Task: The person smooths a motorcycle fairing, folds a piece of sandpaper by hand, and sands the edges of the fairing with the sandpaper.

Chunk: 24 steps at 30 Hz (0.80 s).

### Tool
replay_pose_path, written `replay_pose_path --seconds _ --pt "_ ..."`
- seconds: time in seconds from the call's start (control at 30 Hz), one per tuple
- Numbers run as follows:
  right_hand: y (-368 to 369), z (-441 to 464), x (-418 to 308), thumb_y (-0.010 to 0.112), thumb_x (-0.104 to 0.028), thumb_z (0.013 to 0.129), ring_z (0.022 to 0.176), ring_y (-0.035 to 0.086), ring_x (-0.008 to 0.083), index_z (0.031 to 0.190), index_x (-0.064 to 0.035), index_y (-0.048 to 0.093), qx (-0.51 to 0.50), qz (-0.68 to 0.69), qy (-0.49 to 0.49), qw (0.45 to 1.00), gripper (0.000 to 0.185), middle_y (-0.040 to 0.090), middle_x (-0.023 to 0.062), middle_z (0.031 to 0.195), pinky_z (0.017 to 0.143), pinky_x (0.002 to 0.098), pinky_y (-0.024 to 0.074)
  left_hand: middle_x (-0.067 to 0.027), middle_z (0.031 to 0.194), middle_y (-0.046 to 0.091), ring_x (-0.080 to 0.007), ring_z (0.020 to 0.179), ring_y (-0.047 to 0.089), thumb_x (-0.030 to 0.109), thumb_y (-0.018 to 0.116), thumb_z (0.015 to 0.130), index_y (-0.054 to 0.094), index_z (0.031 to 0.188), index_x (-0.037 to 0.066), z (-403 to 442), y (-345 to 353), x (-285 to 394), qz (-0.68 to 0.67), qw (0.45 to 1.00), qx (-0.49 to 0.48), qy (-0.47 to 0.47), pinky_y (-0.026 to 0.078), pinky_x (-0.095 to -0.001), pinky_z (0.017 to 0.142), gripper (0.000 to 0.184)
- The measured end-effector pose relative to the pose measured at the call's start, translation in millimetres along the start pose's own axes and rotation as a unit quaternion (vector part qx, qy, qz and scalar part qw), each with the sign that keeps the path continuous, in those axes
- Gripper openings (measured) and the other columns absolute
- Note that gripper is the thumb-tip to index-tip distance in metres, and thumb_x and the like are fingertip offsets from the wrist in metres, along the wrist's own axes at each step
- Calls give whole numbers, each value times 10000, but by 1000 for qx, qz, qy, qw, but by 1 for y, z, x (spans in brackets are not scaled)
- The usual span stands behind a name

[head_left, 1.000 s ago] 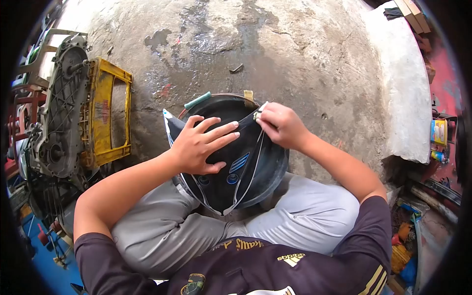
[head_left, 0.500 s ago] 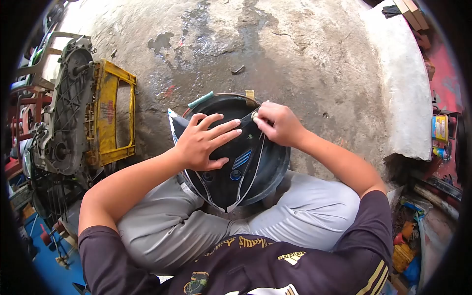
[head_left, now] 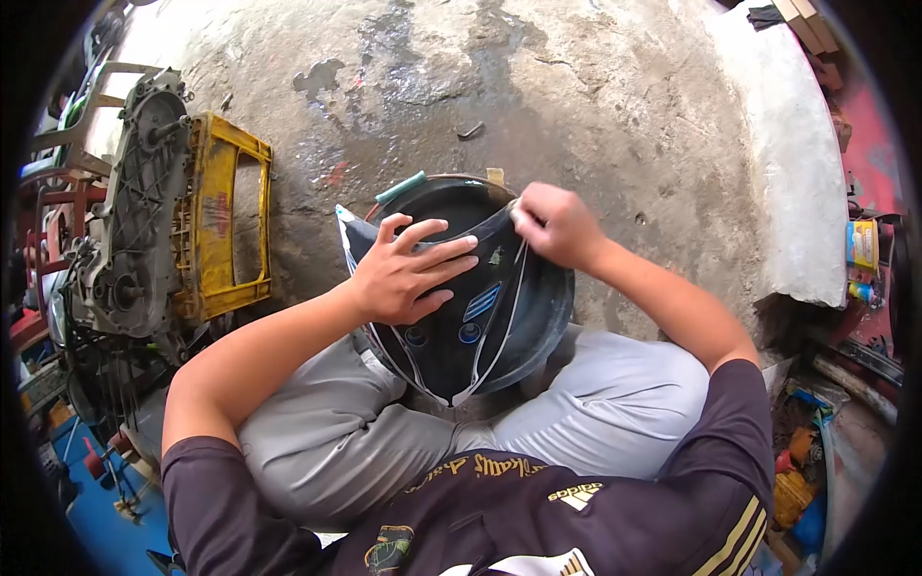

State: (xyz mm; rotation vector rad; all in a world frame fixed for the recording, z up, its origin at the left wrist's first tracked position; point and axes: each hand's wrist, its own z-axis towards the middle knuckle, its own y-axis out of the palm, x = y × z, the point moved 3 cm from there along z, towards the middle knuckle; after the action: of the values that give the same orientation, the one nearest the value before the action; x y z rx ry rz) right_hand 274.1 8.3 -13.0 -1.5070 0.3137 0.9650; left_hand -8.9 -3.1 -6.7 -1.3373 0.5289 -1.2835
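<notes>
Here's the left hand point(head_left: 413, 274), fingers spread wide over the black panel point(head_left: 449, 360), which lies across the black basin point(head_left: 549, 322) between the knees. The right hand point(head_left: 559, 226) is bunched narrow at the panel's far right corner; blur hides whether it grips anything. Good control there wants firm left-hand bracing and light, small fingertip movements.

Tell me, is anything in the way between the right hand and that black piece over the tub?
Nothing visible: the right hand is at the black piece's far right edge, though blurred. The left hand is spread over its other side.
</notes>
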Motion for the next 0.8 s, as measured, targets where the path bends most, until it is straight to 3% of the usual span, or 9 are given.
replay_pose_path --seconds 0.07,0.13,0.17,0.4,0.47,0.5,0.6,0.63,0.8 --pt "6 0 -18 683 -114 933 809 646 394 887 -8 610 -26 23 -54 998 137 628 183 857 731 492 519 59 1606 564 -282 1422 467 341 787 830 685 1456 256 0 0 0 -3 1000 0 -3 292 -518 1165 640" --pt "-3 3 3 683 -109 926 792 650 393 873 -1 611 0 28 -11 1000 141 626 185 832 719 479 523 60 1605 564 -281 1421 466 339 787 828 684 1455 264 0 -1 1 -8 1000 -6 -4 296 -517 1161 640" --pt "-10 3 16 686 -110 921 760 648 395 851 2 611 -1 23 98 995 152 622 188 806 695 473 518 66 1612 554 -274 1406 478 352 775 852 678 1459 261 1 -1 1 -4 1000 -8 -8 299 -518 1157 622" --pt "0 5 -9 690 -117 937 744 635 400 847 -2 620 -26 51 -36 998 162 613 190 805 687 481 505 68 1611 549 -270 1385 493 363 763 871 672 1464 259 4 -3 0 -3 1000 -10 -11 318 -514 1143 608" --pt "-13 8 19 694 -112 937 784 646 399 866 -6 632 -2 35 125 992 142 630 189 831 722 477 509 68 1609 551 -268 1382 495 362 765 869 673 1463 260 3 -3 2 -2 1000 -12 -16 322 -511 1141 609" --pt "-16 10 20 693 -101 930 793 662 394 878 -5 649 -17 39 132 990 117 650 192 838 728 468 514 71 1608 551 -266 1379 498 360 767 866 672 1463 261 3 -3 2 1 1000 -9 -14 324 -508 1138 613" --pt "1 6 -8 729 -120 958 671 651 278 884 5 676 -5 40 -7 999 155 671 161 783 643 406 505 76 1606 552 -264 1371 502 353 772 857 672 1461 265 5 -3 2 7 1000 -8 -11 332 -501 1132 618" --pt "2 6 -20 692 -91 939 744 668 381 870 11 660 -44 81 -3 996 127 657 203 808 681 454 516 76 1606 552 -262 1368 504 354 773 854 673 1458 266 6 -3 1 6 1000 -9 -13 334 -500 1129 618" --pt "-14 7 12 706 -110 955 751 657 371 880 7 657 -1 33 84 996 148 659 194 818 691 443 514 72 1587 570 -270 1385 491 347 794 793 688 1435 271 4 -1 1 2 1000 3 -21 328 -511 1138 655"
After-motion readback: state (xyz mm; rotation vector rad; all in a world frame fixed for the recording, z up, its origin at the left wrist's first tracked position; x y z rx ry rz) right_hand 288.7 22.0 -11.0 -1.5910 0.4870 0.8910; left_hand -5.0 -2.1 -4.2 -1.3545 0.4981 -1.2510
